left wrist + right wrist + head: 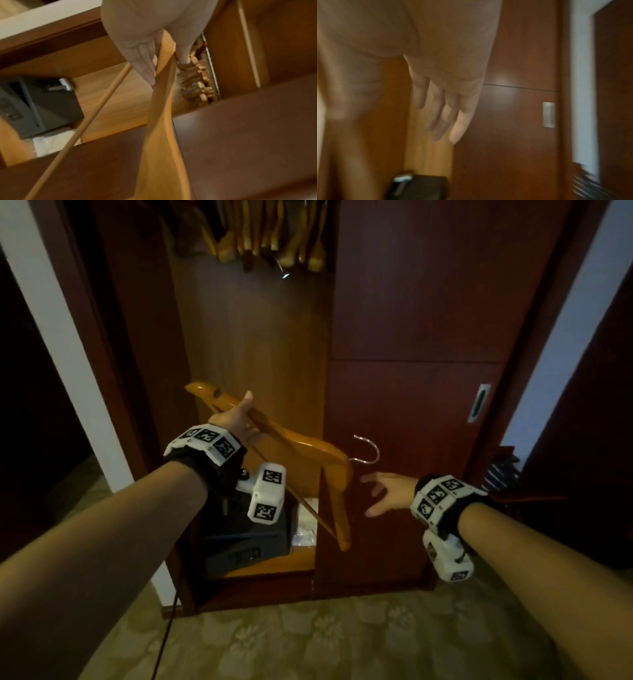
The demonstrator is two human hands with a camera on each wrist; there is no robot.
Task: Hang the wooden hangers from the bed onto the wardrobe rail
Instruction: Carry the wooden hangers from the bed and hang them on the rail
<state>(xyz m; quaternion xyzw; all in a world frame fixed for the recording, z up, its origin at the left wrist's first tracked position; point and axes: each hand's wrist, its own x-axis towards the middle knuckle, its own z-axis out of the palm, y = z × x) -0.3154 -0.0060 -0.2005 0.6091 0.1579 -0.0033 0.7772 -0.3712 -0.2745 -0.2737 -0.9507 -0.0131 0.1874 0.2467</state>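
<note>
My left hand (239, 422) grips one arm of a wooden hanger (308, 450) in front of the open wardrobe. The hanger lies tilted, its metal hook (368, 450) pointing right. In the left wrist view my fingers (145, 63) and thumb clamp the hanger's wooden arm (161, 121), with its thin lower bar (89, 119) running down to the left. My right hand (383, 491) hovers just right of the hanger's middle with fingers spread, holding nothing; the right wrist view shows its fingers (440, 115) straight. Several wooden hangers (267, 237) hang from the rail at the top.
A dark safe (246, 542) sits on the wardrobe's low shelf, with a white plastic-wrapped packet (306, 525) beside it. The dark sliding door (428, 371) with a metal recessed handle (479, 404) closes the right half. A patterned carpet (325, 642) covers the floor.
</note>
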